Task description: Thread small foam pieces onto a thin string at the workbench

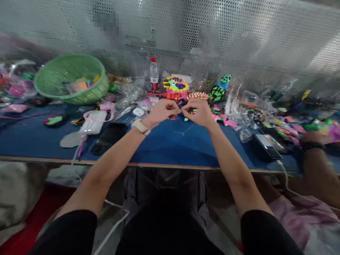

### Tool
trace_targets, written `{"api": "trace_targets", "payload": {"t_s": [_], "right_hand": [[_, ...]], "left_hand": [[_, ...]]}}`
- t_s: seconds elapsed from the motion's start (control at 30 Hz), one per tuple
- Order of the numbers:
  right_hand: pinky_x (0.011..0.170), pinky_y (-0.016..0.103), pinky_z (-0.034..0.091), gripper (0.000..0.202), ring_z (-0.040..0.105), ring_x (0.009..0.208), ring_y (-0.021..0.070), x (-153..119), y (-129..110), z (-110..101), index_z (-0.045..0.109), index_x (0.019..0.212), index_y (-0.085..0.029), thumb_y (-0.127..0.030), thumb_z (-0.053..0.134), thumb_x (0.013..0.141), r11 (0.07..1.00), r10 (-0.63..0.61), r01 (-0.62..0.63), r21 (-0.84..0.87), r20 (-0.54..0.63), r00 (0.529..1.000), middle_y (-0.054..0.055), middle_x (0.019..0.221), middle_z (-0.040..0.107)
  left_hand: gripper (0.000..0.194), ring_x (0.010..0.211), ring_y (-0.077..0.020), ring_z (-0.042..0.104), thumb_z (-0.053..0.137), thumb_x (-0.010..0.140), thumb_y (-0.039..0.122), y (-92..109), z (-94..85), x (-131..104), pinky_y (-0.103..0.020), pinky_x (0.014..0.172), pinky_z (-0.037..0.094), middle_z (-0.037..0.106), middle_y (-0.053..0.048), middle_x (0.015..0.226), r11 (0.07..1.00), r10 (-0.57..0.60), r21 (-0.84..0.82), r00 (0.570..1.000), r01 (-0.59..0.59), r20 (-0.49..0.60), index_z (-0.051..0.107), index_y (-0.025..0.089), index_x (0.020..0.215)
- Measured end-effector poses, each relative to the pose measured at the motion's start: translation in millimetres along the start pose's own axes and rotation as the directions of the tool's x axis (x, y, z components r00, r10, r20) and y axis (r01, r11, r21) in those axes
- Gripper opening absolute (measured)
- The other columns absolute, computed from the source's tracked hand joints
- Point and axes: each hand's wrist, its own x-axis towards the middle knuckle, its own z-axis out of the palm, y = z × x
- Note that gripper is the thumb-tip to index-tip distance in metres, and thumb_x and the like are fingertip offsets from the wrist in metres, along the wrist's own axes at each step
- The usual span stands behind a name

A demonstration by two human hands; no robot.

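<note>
My left hand [168, 109] and my right hand [197, 111] meet fingertip to fingertip over the blue table [175, 145]. Both are pinched closed on something too small to make out. Just behind them lie a yellow, purple and green toy [175, 84], a red toy piece [172, 95] and a peach segmented toy [198, 96]. A black-and-green toy with a blue part [218, 91] stands to the right of these. Pink toy pieces [228, 121] rest beside my right hand. Near my left wrist sits a small white case [138, 112].
At the left stands a green basket [71, 95] with colourful pieces inside. A red-capped bottle [154, 76] is at the back. A dark phone [109, 138], a white power bank [93, 122] and another phone [267, 147] lie nearer. Another person's arm [318, 170] reaches in at right among bagged toys.
</note>
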Motion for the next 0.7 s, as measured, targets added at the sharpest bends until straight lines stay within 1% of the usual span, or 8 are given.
{"api": "trace_targets", "payload": {"t_s": [0.07, 0.17, 0.23, 0.33, 0.4, 0.5, 0.7], "right_hand": [[0.064, 0.03, 0.046, 0.029, 0.059, 0.066, 0.014, 1, 9, -3, 0.079, 0.08, -0.021, -0.047, 0.078, 0.093, 0.985, 0.132, -0.135, 0.103, 0.04, 0.99, 0.002, 0.073, 0.071], [0.06, 0.029, 0.043, 0.047, 0.055, 0.064, 0.0137, 2, 17, -5, 0.078, 0.079, -0.022, -0.067, 0.077, 0.093, 0.938, 0.259, -0.271, 0.215, 0.083, 0.962, 0.001, 0.07, 0.068], [0.059, 0.029, 0.042, 0.052, 0.054, 0.065, 0.0134, 2, 17, -4, 0.079, 0.079, -0.022, -0.072, 0.081, 0.089, 0.914, 0.298, -0.312, 0.258, 0.095, 0.95, 0.001, 0.07, 0.067], [0.058, 0.029, 0.042, 0.051, 0.054, 0.067, 0.0132, 3, 13, -1, 0.08, 0.08, -0.022, -0.072, 0.087, 0.083, 0.903, 0.327, -0.336, 0.268, 0.079, 0.942, 0.001, 0.072, 0.068], [0.058, 0.029, 0.042, 0.05, 0.054, 0.066, 0.013, 4, 10, 1, 0.08, 0.079, -0.022, -0.071, 0.089, 0.081, 0.902, 0.336, -0.34, 0.265, 0.059, 0.94, 0.001, 0.072, 0.069], [0.057, 0.028, 0.041, 0.05, 0.053, 0.065, 0.0125, 4, 9, 3, 0.079, 0.08, -0.021, -0.069, 0.09, 0.08, 0.902, 0.346, -0.346, 0.258, 0.048, 0.937, 0.001, 0.072, 0.069], [0.057, 0.028, 0.041, 0.051, 0.051, 0.065, 0.0122, 3, 12, 4, 0.077, 0.084, -0.02, -0.07, 0.087, 0.083, 0.886, 0.376, -0.39, 0.251, 0.103, 0.921, 0.001, 0.075, 0.069]], "left_hand": [[0.037, 0.06, -0.0127, 0.059, 0.085, 0.09, 0.05, -2, 0.4, 0, -0.028, 0.058, 0.049, 0.068, -0.004, 0.069, 0.992, 0.077, 0.104, 0.996, -0.071, -0.048, 0.072, 0.019, 0.075], [0.031, 0.067, -0.0145, 0.063, 0.08, 0.096, 0.043, -5, 2.1, -2, -0.029, 0.064, 0.051, 0.073, -0.004, 0.076, 0.942, 0.216, 0.285, 0.971, -0.178, -0.107, 0.071, 0.02, 0.078], [0.026, 0.073, -0.016, 0.067, 0.077, 0.098, 0.039, -8, 4.1, -3, -0.03, 0.069, 0.052, 0.076, -0.004, 0.08, 0.885, 0.307, 0.401, 0.944, -0.235, -0.123, 0.072, 0.021, 0.08], [0.022, 0.078, -0.0173, 0.069, 0.073, 0.1, 0.033, -10, 7.1, -4, -0.031, 0.074, 0.052, 0.076, -0.003, 0.082, 0.816, 0.394, 0.5, 0.912, -0.29, -0.114, 0.072, 0.021, 0.081], [0.021, 0.079, -0.0177, 0.069, 0.071, 0.101, 0.031, -11, 8.5, -5, -0.031, 0.074, 0.052, 0.076, -0.003, 0.082, 0.792, 0.419, 0.529, 0.901, -0.304, -0.11, 0.071, 0.021, 0.082], [0.019, 0.078, -0.018, 0.069, 0.069, 0.101, 0.029, -13, 9.7, -5, -0.031, 0.074, 0.052, 0.075, -0.003, 0.082, 0.783, 0.416, 0.552, 0.902, -0.287, -0.119, 0.072, 0.021, 0.084], [0.017, 0.08, -0.0183, 0.069, 0.069, 0.099, 0.025, -11, 11.5, -6, -0.032, 0.076, 0.053, 0.077, -0.004, 0.085, 0.808, 0.366, 0.54, 0.919, -0.237, -0.144, 0.072, 0.02, 0.083]]}}
